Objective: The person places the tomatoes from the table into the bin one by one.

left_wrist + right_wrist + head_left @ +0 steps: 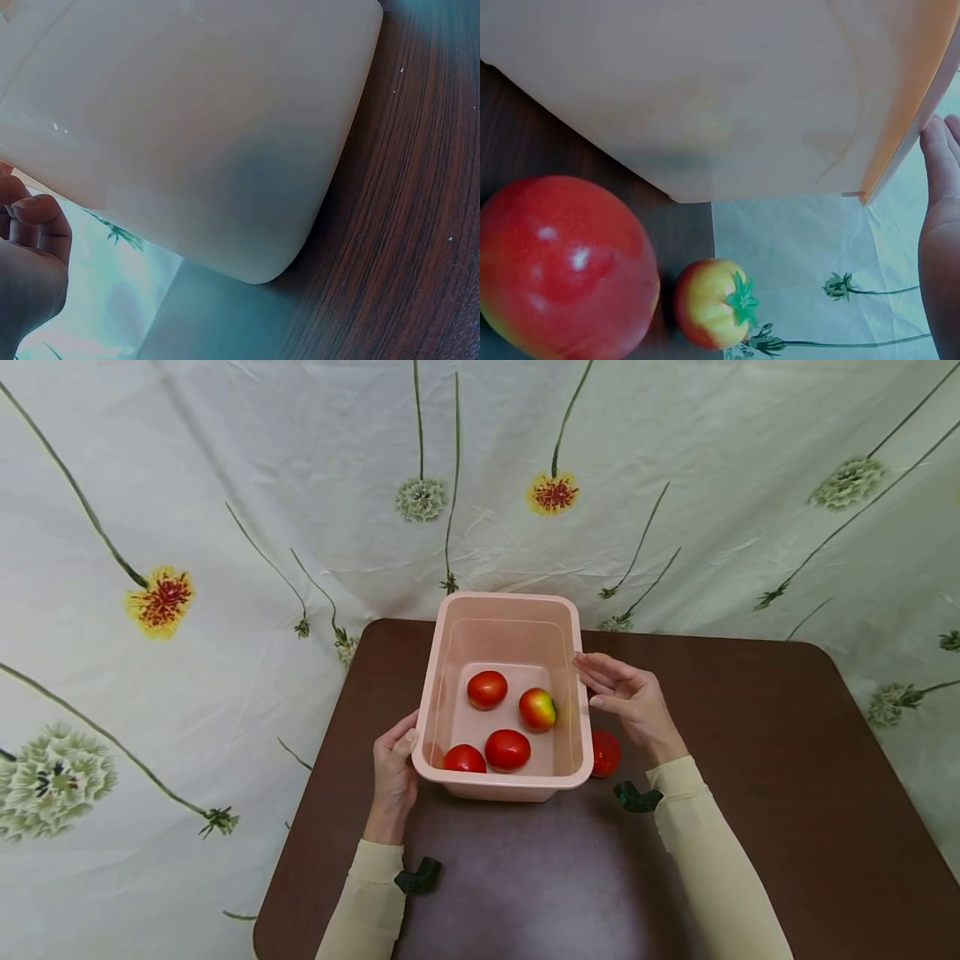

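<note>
A pink plastic bin [498,789] holds several tomatoes, among them a red one [487,690] and a yellow-red one [537,709]. My left hand [395,764] grips the bin's left rim near the front corner, thumb on top; curled fingers [41,214] show under the rim in the left wrist view. At the right rim, my right hand [626,693] touches with its fingers extended. Below that hand lies a red tomato [566,266] outside the bin. Beyond it, a smaller-looking yellow-red tomato [712,304] with a green calyx appears in the right wrist view.
The dark wooden table [750,777] extends to the right and toward me. A pale cloth with printed flowers [300,468] hangs behind the table and along its left side. Black wrist mounts [417,876] sit on both sleeves.
</note>
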`<state>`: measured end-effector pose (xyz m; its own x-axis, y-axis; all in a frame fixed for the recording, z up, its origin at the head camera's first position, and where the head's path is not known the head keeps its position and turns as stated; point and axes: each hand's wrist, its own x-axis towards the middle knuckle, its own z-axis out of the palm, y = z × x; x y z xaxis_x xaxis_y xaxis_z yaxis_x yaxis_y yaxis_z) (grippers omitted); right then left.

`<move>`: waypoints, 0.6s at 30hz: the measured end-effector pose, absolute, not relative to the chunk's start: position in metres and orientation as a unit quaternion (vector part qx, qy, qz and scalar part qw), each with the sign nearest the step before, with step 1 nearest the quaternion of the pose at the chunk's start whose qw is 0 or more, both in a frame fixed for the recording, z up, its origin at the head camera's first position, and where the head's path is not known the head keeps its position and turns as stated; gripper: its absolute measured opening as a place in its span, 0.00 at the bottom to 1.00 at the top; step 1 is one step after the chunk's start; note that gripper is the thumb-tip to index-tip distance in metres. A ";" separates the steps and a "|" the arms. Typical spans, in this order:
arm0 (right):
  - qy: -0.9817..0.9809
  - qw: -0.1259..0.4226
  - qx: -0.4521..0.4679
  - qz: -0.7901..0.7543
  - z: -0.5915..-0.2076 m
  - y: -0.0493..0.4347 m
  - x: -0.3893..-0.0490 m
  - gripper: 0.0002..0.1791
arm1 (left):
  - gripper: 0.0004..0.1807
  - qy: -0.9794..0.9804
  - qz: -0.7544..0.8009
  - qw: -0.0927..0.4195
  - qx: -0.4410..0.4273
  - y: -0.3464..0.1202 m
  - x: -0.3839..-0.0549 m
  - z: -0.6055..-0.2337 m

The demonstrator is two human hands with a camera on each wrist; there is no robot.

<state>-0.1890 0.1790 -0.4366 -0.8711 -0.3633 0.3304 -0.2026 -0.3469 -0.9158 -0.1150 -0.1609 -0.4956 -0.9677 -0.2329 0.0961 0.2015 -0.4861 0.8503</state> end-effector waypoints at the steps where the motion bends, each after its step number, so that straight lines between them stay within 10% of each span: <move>1: 0.564 0.051 -0.249 -0.785 -0.438 0.180 -0.189 0.30 | 0.19 -0.490 -0.862 0.126 0.016 -0.161 -0.115 -0.495; 18: 0.549 0.032 -0.213 -0.808 -0.457 0.205 -0.184 0.28 | 0.20 -0.492 -0.861 0.124 0.021 -0.160 -0.115 -0.496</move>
<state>-0.1839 0.2045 -0.4570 -0.9076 -0.2853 0.3081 -0.1814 -0.3953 -0.9005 -0.1151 -0.1596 -0.4962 -0.9682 -0.2347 0.0871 0.1942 -0.4843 0.8531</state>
